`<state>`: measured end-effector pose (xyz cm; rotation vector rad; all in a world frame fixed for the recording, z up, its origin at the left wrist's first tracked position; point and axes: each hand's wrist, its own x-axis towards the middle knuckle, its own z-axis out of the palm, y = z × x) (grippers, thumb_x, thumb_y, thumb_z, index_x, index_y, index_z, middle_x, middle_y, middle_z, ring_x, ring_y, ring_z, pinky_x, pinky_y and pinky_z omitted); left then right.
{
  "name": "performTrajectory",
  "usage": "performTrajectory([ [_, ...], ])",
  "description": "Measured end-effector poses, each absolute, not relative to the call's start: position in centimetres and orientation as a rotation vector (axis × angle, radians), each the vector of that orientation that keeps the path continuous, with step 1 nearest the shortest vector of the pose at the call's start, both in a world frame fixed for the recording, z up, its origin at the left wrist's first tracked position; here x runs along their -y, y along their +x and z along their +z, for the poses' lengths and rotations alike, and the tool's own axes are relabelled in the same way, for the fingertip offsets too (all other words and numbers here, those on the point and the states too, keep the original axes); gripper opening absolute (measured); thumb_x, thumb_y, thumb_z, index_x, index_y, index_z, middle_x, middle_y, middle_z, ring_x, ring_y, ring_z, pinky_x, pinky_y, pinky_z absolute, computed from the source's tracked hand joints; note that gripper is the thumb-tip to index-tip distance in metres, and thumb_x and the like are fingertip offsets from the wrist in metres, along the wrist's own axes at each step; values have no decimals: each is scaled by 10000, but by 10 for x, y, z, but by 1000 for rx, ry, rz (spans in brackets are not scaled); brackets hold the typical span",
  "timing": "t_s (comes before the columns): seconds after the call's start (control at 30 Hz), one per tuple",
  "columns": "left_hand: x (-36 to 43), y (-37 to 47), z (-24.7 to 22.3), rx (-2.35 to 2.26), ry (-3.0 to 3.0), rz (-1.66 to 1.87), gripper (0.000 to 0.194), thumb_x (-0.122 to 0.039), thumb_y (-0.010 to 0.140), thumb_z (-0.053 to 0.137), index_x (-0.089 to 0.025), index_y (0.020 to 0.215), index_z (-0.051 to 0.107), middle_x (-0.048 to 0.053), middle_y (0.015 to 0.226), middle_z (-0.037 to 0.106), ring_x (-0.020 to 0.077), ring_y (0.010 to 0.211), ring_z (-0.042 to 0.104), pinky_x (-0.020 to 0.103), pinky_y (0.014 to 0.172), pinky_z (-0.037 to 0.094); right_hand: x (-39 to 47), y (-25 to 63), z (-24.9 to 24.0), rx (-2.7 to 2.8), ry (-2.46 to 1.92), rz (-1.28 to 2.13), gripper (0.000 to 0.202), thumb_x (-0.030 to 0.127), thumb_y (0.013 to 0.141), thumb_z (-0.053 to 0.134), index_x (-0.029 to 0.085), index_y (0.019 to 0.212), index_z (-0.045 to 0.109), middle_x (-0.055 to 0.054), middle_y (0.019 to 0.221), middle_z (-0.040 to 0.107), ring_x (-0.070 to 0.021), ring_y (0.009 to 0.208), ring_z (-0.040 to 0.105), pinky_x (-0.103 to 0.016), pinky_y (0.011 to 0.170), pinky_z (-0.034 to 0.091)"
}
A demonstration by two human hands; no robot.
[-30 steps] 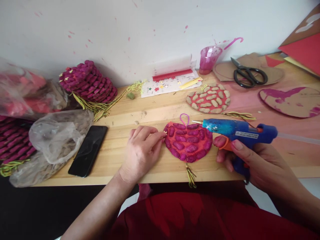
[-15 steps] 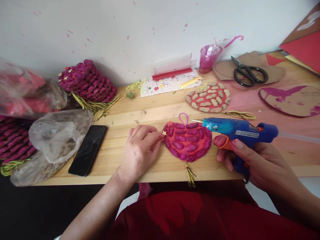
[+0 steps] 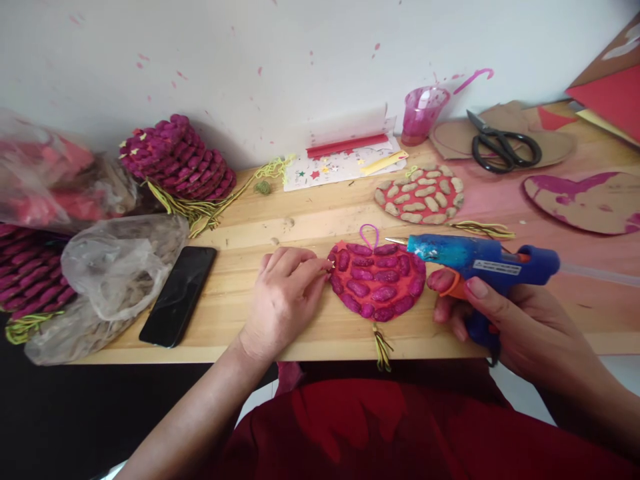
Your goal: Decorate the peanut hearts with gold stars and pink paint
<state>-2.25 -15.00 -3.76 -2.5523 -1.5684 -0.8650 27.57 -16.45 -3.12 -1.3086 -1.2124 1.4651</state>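
Here on the wooden table (image 3: 225,333), near its front edge, lies the purple peanut board (image 3: 384,293); its pink loop (image 3: 369,235) stands at twelve o'clock, its yarn tassel (image 3: 383,350) hangs at six, and a red star (image 3: 341,247) sits at about ten; in at nine comes the left hand (image 3: 287,293), thumb and fingertips pinching a small pale star (image 3: 332,265) right by the rim; over at three the right hand (image 3: 493,313) is wrapped round the handle of the blue glue gun (image 3: 457,253), a finger at the orange trigger (image 3: 453,285), nozzle pointing left near the board's upper edge; whether the nozzle touches it, I cannot tell; further out, the plain peanut board (image 3: 421,195) at one, the paper with stars (image 3: 325,175) just short of twelve, the pink cup (image 3: 425,117) just past it; black scissors (image 3: 505,150) on cardboard (image 3: 555,150) between one and two; phone (image 3: 177,297) at nine, purple peanut stack (image 3: 177,160) at ten.
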Motion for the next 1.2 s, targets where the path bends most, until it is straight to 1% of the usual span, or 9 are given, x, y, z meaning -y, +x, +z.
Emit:
performTrajectory([
  [0.2,150,-22,-37,1560,-2538,-864,105,-145,973,653,-203,950,737,52,940,722,215,908,652,392,827,471,168,269,-24,1089,-1398,1453,454,664,782,790,218,724,738,-30,669,731,-106,504,586,-218,469,424],
  [0.27,150,-22,-37,1564,-2528,-867,103,-148,972,656,-204,985,742,57,951,726,217,917,653,391,829,472,168,268,-23,1069,-1407,1464,452,667,770,800,218,760,745,-25,674,732,-107,507,585,-222,478,423],
  [0.4,150,-21,-36,1567,-2536,-859,129,-163,983,649,-216,1031,756,57,944,730,210,898,654,390,822,470,169,268,-21,1100,-1425,1469,483,670,781,788,194,729,728,-40,699,731,-103,523,582,-229,507,434],
  [0.6,150,-21,-37,1589,-2532,-870,124,-166,985,649,-224,1005,757,52,939,733,209,898,657,391,817,462,169,270,-23,1144,-1470,1453,504,692,792,762,195,721,722,-56,700,729,-118,519,558,-234,443,389],
  [0.77,152,-22,-38,1581,-2541,-883,131,-166,987,644,-223,958,758,50,929,724,211,895,655,394,813,462,167,274,-29,1275,-1419,1448,503,659,864,705,182,707,733,-58,655,707,-128,520,580,-245,491,417],
  [0.9,151,-29,-29,1610,-2546,-981,124,-137,961,664,-231,980,742,49,967,729,205,917,665,388,825,489,168,275,-31,1227,-1469,1460,526,693,850,689,185,725,740,-61,667,712,-133,524,556,-260,518,398],
  [1.03,132,-40,-11,1567,-2537,-967,54,-179,940,702,-222,922,729,43,900,737,208,864,673,376,774,512,166,276,-31,1248,-1481,1475,565,733,842,651,198,695,757,-69,665,716,-151,537,553,-281,543,392],
  [1.13,100,-44,-1,1466,-2564,-888,124,-199,957,679,-209,843,726,38,813,740,200,775,665,373,750,516,163,277,-34,1285,-1425,1481,547,732,853,628,221,721,771,-63,677,723,-175,540,571,-303,549,405],
  [1.2,71,-44,-1,1411,-2584,-867,156,-195,975,640,-191,857,741,55,816,744,206,776,669,364,738,525,162,279,-37,1281,-1421,1493,525,715,872,617,232,736,771,-56,682,725,-185,559,581,-312,567,417],
])
